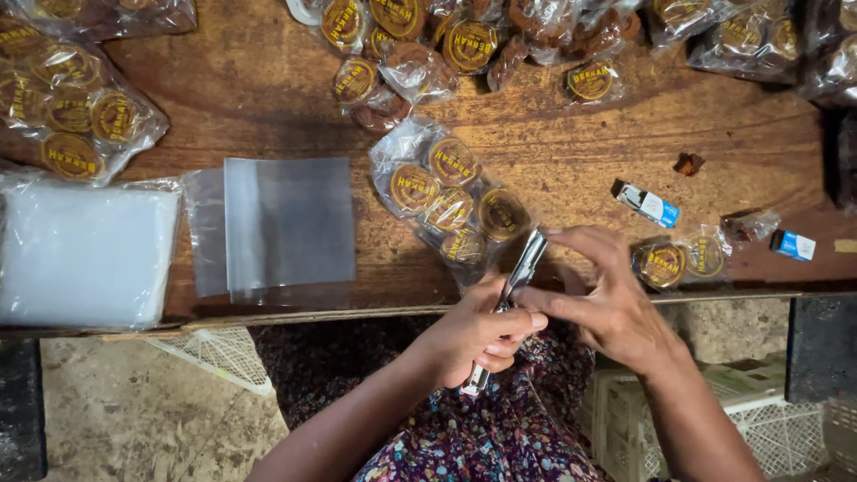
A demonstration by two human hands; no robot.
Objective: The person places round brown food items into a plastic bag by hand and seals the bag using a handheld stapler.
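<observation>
- Nearest the camera is the lap of the person in a dark flowered garment (500, 437), with both forearms reaching up from it toward the worktop (553, 152).
- The left hand (473, 337) has its grip clenched round the lower half of a metal stapler (511, 299), which stands tilted at the worktop's near edge, its top end leaning away to the right.
- The right hand (607, 299) has its fingers bent over the upper part of the stapler, fingertips touching it; how firm that grip is cannot be told.
- Just behind the stapler lies a clear bag of round brown cakes with gold labels (451, 201); its near end reaches down to the stapler's top.
- A smaller bag with two labelled cakes (680, 259) sits just right of the right hand.
- Two small blue-and-white boxes (650, 205) (793, 245) lie further right, well apart.
- Flat empty clear bags (287, 223) lie left of the hands, and a thick stack of them (85, 254) further left.
- More filled bags (76, 112) crowd the worktop's far edge and left corner.
- White plastic crates (759, 428) stand on the floor below.
</observation>
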